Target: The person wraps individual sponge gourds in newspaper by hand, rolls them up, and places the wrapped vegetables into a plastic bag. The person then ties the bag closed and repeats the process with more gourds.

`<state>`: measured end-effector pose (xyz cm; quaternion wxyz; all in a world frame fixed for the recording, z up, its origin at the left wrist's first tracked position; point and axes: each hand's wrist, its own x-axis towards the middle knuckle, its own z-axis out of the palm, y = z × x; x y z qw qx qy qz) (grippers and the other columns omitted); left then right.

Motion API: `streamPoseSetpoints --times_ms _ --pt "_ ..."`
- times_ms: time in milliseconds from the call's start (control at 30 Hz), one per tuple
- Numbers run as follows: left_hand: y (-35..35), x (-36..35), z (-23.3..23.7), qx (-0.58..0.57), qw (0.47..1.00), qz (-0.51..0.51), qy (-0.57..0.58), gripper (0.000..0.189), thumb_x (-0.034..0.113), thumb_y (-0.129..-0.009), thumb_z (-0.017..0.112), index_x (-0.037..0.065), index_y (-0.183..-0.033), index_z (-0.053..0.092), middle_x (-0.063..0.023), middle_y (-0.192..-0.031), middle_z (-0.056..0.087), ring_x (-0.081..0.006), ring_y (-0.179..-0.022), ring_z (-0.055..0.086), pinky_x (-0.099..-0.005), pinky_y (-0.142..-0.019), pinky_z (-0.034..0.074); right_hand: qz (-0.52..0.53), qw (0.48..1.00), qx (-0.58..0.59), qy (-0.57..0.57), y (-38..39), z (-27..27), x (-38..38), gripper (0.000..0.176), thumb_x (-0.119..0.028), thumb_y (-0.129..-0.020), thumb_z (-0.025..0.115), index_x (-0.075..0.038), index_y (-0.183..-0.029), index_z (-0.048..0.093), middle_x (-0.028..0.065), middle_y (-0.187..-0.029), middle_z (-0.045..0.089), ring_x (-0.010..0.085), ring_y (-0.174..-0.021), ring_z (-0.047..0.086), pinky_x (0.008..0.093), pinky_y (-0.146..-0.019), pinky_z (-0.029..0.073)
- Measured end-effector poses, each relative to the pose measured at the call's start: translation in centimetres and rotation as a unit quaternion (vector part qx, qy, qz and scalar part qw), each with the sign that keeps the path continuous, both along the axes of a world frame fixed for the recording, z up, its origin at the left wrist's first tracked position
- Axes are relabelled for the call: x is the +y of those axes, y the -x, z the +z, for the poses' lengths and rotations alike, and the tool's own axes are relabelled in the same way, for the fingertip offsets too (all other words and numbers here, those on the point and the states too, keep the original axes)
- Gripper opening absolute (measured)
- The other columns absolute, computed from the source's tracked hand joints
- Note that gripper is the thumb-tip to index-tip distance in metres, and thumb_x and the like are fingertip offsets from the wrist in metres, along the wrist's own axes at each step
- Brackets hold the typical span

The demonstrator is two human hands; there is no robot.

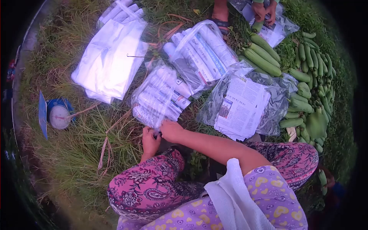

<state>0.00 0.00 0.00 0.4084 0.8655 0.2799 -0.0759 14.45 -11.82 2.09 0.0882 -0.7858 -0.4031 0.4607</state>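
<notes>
Left hand (151,140) and right hand (171,130) pinching gathered mouth of clear bag of newspaper-wrapped rolls (160,96), 11 o'clock. Newspaper sheets (243,106) near 1 o'clock. Blue scale (60,114), 10 o'clock. Larger bag of rolls (203,53), 12 o'clock. Green gourds (262,59), 1 o'clock; co-worker's hands (265,12) beyond.

Outdoor grassy ground (88,153), with green gourds (314,73) heaped

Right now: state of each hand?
Left hand: closed, gripping the gathered end of the clear plastic bag of newspaper-wrapped rolls.
Right hand: closed on the same end.
</notes>
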Motion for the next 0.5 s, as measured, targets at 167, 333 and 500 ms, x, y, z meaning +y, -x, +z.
streamPoseSetpoints --times_ms 167,333,500 --pt "-1.9 8.2 5.4 0.034 0.983 -0.162 -0.083 0.048 0.010 -0.065 0.079 -0.001 -0.108 0.062 -0.0224 -0.123 0.052 -0.0389 -0.111 0.054 -0.0415 -0.095 0.045 0.182 0.982 0.009 -0.047 -9.8 9.2 -4.6 0.044 -0.031 -0.079 0.070 -0.004 -0.113 0.063 0.0169 -0.105 0.065 0.0339 -0.103 0.061 0.0444 -0.086 0.050" --pt "-4.5 12.9 11.9 0.088 0.984 -0.151 0.046 0.054 0.004 -0.070 0.076 -0.006 -0.119 0.057 -0.0176 -0.118 0.060 -0.0253 -0.104 0.061 -0.0336 -0.092 0.048 0.022 0.982 -0.186 0.034 -24.4 20.0 -24.6 0.051 -0.033 -0.081 0.068 -0.006 -0.123 0.060 0.0177 -0.119 0.060 0.0340 -0.112 0.057 0.0436 -0.094 0.046" --pt "-13.8 12.0 24.2 0.075 0.956 -0.260 -0.112 0.051 0.004 -0.070 0.075 -0.004 -0.117 0.058 -0.0178 -0.115 0.062 -0.0272 -0.102 0.062 -0.0362 -0.089 0.049 -0.374 0.858 -0.347 -0.064 -29.3 27.1 -46.8 0.041 -0.027 -0.082 0.067 -0.002 -0.115 0.065 0.0164 -0.103 0.069 0.0303 -0.095 0.066 0.0382 -0.087 0.050"
